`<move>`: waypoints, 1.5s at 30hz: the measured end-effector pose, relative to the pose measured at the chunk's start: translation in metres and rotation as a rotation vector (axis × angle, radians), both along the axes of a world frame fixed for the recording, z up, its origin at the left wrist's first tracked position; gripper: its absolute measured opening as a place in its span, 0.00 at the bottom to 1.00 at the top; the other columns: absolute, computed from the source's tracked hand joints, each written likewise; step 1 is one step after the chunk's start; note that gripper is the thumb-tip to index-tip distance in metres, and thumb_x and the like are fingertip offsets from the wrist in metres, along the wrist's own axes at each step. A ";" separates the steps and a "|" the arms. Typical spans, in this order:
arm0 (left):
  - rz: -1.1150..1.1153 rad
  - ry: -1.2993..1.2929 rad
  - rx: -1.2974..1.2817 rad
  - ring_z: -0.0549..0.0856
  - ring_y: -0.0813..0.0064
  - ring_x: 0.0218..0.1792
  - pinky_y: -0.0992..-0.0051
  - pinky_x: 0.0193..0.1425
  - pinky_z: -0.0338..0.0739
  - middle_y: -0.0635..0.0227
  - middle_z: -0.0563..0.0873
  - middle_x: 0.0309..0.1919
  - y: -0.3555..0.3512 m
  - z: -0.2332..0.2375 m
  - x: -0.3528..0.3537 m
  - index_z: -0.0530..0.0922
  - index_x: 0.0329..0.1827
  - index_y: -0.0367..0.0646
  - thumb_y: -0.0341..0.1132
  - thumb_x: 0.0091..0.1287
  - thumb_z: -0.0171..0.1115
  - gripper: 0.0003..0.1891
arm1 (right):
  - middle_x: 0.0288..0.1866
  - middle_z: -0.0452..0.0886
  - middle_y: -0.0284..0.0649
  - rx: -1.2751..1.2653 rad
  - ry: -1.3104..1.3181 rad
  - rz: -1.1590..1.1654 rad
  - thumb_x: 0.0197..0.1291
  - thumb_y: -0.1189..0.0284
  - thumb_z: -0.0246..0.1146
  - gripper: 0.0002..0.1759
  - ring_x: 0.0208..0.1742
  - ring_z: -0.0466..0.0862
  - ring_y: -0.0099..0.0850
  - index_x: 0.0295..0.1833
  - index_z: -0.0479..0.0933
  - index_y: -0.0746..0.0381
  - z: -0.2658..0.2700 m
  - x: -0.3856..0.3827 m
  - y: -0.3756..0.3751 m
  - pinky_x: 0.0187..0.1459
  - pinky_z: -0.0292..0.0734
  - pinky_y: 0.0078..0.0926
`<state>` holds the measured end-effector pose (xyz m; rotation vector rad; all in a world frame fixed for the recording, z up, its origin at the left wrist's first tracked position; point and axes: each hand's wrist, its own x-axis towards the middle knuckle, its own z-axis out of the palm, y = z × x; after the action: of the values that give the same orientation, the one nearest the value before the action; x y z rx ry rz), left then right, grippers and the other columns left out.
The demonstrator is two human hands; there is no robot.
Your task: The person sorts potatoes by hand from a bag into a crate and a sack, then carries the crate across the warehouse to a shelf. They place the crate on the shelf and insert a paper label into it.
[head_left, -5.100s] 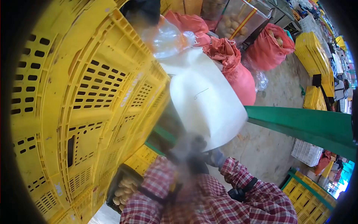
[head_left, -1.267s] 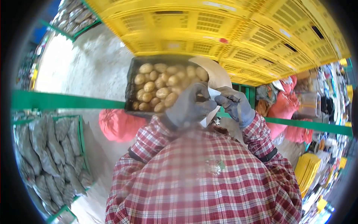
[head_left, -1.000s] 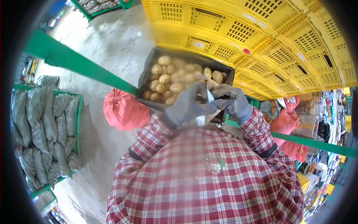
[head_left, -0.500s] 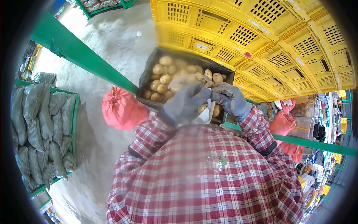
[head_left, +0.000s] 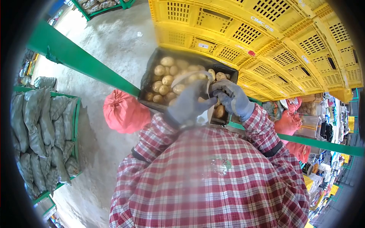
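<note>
Both of my hands wear grey gloves and are held close together over a black crate (head_left: pixel 146 81) of potatoes (head_left: pixel 167 80). A thin, translucent plastic bag (head_left: pixel 210 89) runs between them, its upper part arching over the potatoes. My left hand (head_left: pixel 187 103) has thumb and fingers closed at the bag's edge. On the other side, my right hand (head_left: pixel 235 99) pinches the bag with bent fingers. A pale white piece (head_left: pixel 205 117) hangs below the left fingers, partly hidden by the glove.
Stacked yellow crates (head_left: pixel 243 32) rise just behind the potato crate. A green rail (head_left: pixel 87 62) slants in from the left, near a tied red sack (head_left: pixel 125 112) on the floor. Grey-green filled bags (head_left: pixel 42 129) lie on a rack at far left. More red sacks (head_left: pixel 288 125) stand at right.
The plastic bag now arches higher and wider over the potatoes. My left thumb and fingers have parted somewhat, and my right fingers have curled in more.
</note>
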<state>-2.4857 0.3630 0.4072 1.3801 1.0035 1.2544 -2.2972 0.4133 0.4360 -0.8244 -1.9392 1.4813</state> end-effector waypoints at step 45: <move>0.146 -0.216 0.226 0.79 0.70 0.47 0.72 0.51 0.76 0.62 0.79 0.46 0.026 -0.001 -0.023 0.77 0.48 0.33 0.27 0.64 0.60 0.10 | 0.67 0.67 0.42 -0.121 -0.004 -0.080 0.56 0.74 0.73 0.38 0.64 0.72 0.29 0.70 0.63 0.65 0.000 -0.030 0.008 0.55 0.78 0.27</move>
<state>-2.5082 0.3887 0.4067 1.3228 0.8437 1.6299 -2.3276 0.4211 0.4356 -0.9472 -1.8115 1.5622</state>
